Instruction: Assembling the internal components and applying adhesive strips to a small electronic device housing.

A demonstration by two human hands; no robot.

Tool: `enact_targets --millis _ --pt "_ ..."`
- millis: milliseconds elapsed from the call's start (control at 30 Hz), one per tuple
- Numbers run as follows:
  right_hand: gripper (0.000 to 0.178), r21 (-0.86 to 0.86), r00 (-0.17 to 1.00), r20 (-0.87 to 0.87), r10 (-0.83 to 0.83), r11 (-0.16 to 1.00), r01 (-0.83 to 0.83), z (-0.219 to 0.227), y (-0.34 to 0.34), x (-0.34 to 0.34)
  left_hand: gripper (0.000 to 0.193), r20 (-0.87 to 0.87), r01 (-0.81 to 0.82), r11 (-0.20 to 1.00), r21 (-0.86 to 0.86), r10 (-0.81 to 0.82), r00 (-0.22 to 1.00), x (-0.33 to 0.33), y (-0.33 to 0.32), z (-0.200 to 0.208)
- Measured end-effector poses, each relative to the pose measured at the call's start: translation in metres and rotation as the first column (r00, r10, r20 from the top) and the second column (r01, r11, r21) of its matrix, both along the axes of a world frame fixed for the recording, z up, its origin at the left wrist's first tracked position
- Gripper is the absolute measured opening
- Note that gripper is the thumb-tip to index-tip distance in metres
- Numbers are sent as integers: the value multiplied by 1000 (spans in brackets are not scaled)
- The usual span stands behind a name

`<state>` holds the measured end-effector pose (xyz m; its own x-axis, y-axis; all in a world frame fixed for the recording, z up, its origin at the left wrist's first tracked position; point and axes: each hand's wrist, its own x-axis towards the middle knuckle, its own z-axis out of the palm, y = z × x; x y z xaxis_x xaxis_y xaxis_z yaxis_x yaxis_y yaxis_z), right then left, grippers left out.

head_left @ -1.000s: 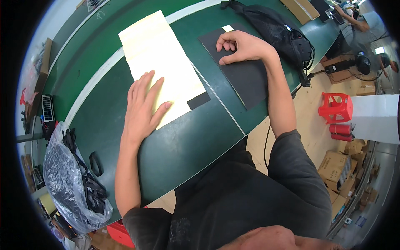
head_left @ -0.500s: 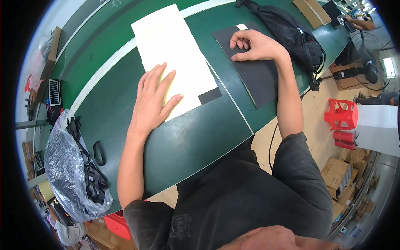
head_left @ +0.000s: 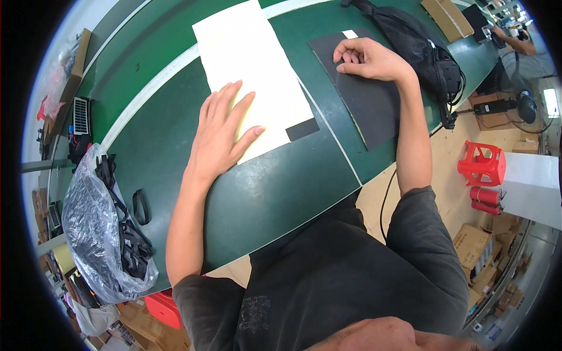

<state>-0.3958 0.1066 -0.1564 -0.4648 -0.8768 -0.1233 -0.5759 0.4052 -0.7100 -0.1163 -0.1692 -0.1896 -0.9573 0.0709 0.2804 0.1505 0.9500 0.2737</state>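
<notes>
The fingers of the left hand (head_left: pixel 218 137) lie spread and outstretched on the near left part of a large pale-yellow rectangular paper-like sheet (head_left: pixel 249 52), which reaches far beyond their tips across the dark-green flat-topped bench (head_left: pixel 275 181). To the right of the left thumb, a small black rectangular strip (head_left: pixel 302 130) shows at the sheet's near right corner. The fingers of the right hand (head_left: pixel 377 61) curl inward, the thumb just on the near side of the forefinger, over a black flat rectangular panel (head_left: pixel 367 114); whether they touch it or pinch anything cannot be told. The panel extends beneath and nearer than those fingers, and a small white rectangular patch (head_left: pixel 350 34) shows at its far edge, just beyond the forefinger. Right of the right fingers lies a black mesh fabric bag (head_left: pixel 410 50), with a brown cardboard box (head_left: pixel 448 20) beyond it. Well to the left of the left fingers, and nearer, rest a thin black strap loop (head_left: pixel 136 205) and a crumpled clear plastic bag (head_left: pixel 85 222), black straps (head_left: pixel 133 245) bunched along its right side.
</notes>
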Motion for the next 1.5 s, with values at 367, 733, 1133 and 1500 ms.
enact_targets --millis 367,733,1133,1500 --pt "45 -79 998 -40 -45 996 42 -1 -6 4 64 10 -34 998 52 33 999 3 1 -2" --pt "54 -69 966 26 -259 963 260 -6 -8 -2 62 -5 -30 999 29 30 1000 1 0 -7" --pt "59 -75 962 41 -268 960 271 -14 -9 -7 64 -6 -33 999 18 33 999 0 2 -5" --pt "50 -108 947 -137 -289 955 276 -15 -8 -11 63 -15 -25 999 34 25 1000 -6 3 -4"
